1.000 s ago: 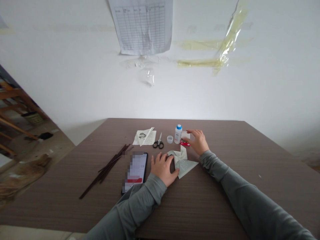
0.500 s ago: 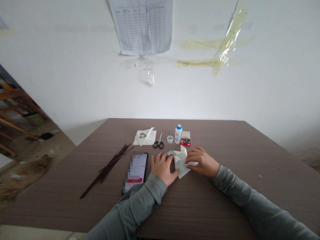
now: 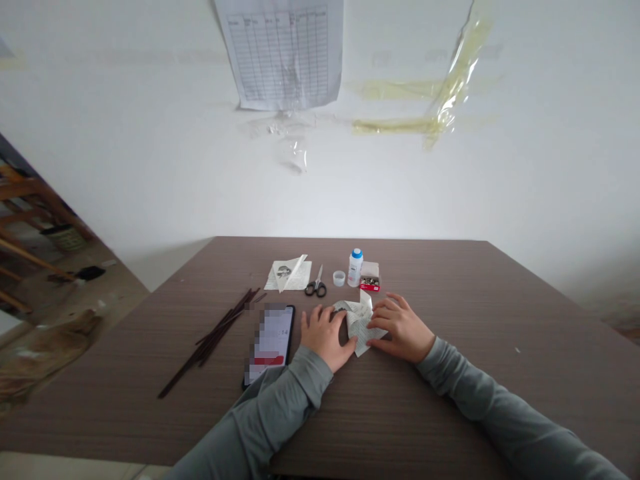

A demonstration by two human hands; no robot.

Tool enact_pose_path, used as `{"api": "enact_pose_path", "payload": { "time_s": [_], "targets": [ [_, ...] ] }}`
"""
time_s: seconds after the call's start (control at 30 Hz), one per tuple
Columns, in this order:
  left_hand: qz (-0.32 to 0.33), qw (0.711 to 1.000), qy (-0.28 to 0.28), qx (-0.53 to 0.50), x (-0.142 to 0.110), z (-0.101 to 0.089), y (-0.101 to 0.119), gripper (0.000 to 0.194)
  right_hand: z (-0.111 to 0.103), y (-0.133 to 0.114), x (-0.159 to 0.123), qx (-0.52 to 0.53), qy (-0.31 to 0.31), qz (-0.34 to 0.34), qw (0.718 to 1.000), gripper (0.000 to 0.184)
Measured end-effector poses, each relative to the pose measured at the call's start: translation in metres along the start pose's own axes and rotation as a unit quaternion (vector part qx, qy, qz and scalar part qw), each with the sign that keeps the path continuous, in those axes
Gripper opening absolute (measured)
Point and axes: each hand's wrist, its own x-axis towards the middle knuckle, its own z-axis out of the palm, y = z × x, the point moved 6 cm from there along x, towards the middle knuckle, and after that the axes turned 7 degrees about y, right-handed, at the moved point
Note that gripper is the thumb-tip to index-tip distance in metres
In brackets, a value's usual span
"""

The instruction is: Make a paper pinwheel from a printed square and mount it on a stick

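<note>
A sheet of printed paper point(image 3: 361, 327), partly folded, lies on the table between my two hands, with one pointed flap standing up at its far side. My left hand point(image 3: 327, 339) rests at the paper's left, fingers spread, with the thumb and forefinger at its edge. From the right, my right hand point(image 3: 403, 330) reaches over the paper. Its fingers lie on the sheet and its thumb is apart from them. The right part of the paper is covered by that hand.
Behind the paper stand scissors point(image 3: 316, 287), a small clear cup point(image 3: 339, 279), a blue-capped white bottle point(image 3: 355, 269) and a red box point(image 3: 370, 283) of small metal pieces. Further left are more printed papers point(image 3: 295, 275), dark thin sticks point(image 3: 215, 339) and a phone point(image 3: 273, 340). A wall rises behind the table point(image 3: 450, 273).
My right hand has shifted slightly left and its fingers have come down onto the paper's right part. My left hand has stayed in place.
</note>
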Motion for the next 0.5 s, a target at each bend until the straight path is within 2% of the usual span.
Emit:
{"api": "enact_pose_path", "payload": {
  "time_s": [0.5],
  "targets": [
    [0.004,1.0,0.001,-0.001,0.0016,0.0042,-0.0013,0.062,-0.0007,-0.0042,-0.0039,-0.074,0.006,-0.056,0.996,0.018]
  ]
}}
